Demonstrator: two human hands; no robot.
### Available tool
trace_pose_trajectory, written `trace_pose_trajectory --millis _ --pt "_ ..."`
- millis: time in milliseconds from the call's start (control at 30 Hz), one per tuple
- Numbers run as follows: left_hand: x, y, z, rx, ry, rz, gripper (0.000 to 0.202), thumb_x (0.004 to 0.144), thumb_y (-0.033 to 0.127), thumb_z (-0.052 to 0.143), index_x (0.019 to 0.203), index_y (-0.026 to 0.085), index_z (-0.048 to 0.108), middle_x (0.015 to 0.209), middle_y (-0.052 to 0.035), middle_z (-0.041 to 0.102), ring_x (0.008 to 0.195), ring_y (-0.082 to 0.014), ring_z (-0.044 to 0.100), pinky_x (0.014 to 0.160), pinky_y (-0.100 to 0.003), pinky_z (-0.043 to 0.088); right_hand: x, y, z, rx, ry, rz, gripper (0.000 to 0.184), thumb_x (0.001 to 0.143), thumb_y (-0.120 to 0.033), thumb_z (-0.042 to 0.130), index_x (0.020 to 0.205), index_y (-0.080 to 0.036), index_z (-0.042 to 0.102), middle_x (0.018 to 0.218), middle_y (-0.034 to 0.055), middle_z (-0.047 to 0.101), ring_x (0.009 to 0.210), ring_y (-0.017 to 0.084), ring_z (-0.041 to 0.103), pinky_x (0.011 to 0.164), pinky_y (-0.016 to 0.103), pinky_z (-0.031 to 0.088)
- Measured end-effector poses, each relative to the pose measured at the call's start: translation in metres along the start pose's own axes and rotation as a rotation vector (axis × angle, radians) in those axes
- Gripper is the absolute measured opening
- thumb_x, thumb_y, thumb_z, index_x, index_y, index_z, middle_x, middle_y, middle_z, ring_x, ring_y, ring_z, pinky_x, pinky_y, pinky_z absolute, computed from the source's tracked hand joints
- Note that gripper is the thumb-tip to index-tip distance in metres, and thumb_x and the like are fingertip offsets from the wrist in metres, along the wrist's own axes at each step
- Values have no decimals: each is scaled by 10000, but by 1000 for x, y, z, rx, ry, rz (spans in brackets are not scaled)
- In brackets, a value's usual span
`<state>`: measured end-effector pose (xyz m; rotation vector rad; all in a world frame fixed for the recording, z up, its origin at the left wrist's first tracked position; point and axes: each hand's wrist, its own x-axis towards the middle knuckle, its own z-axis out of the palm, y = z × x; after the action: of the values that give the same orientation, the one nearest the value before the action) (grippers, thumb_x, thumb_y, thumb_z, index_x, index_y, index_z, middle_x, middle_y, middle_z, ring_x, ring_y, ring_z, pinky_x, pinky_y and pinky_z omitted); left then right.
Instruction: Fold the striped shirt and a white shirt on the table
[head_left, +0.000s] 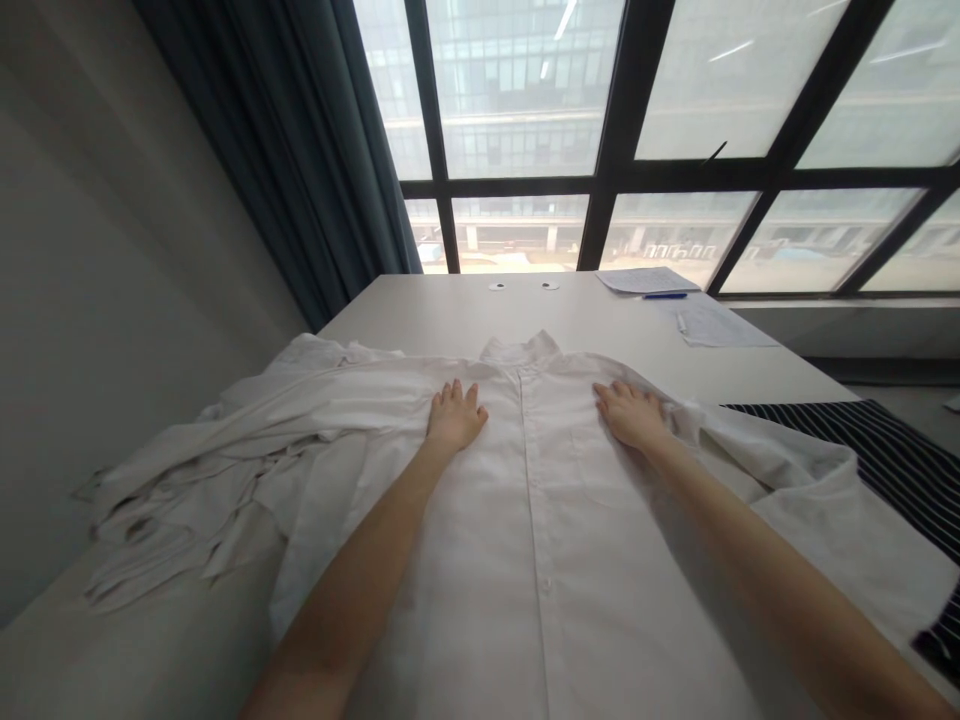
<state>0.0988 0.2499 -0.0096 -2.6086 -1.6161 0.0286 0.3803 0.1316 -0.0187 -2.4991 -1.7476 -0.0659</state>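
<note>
shirt (pixel 540 520) | left hand (pixel 454 418), right hand (pixel 630 412) flat | pile (pixel 195 490) beside

The bottom edge cut off the hem of the white button-front cotton shirt (pixel 540 520) and both forearms. The dark striped cloth (pixel 885 460) ran past the right edge. Two small round objects (pixel 523 286) on the far white tabletop (pixel 450 310) were too small to identify.

Shirt (pixel 540 520) flat on table (pixel 450 310), both hands on its chest, heap of clothes (pixel 217 470) left, papers (pixel 675 300) behind, striped cloth (pixel 885 460) right
</note>
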Motion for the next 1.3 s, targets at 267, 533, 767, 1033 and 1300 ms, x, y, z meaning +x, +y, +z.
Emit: trace_pose_trajectory --millis 267,533,767,1033,1300 --pt "39 41 -7 -59 107 14 440 963 245 316 1365 132 454 1469 -170 430 1376 -278 349 1114 -430 260 73 -35 -16 88 135 -87 440 961 -200 341 1361 -195 524 1377 127 554 1277 248 457 1014 386 372" --pt "49 34 17 -127 4 74 578 977 404 292 1520 206 280 1606 -120 213 1472 -297 189 1153 -504 207 105 -48 2 126 142 30 303 957 -334 459 1045 -180 704 1085 155 689 1098 303 535 910 446 342" --pt "43 35 12 -143 50 43 604 968 453 317 1506 177 303 1605 -140 200 1484 -276 135 1166 -481 180 95 -46 6 140 284 90 343 944 -192 368 1107 -164 668 1136 164 647 1058 293 523 879 437 312" --pt "47 35 13 -155 -21 82 599 974 410 268 1524 175 249 1612 -106 196 1482 -258 161 1165 -538 158 72 -69 12 101 258 -157 286 938 -178 404 1057 -177 664 1161 135 637 1110 247 511 968 365 309" --pt "50 27 13 -151 -64 119 681 973 529 239 1549 170 174 1621 -141 102 1498 -261 71 1173 -519 126 66 -62 24 97 117 -98 438 981 -284 285 1354 -165 481 1422 149 506 1283 248 454 1067 417 307"
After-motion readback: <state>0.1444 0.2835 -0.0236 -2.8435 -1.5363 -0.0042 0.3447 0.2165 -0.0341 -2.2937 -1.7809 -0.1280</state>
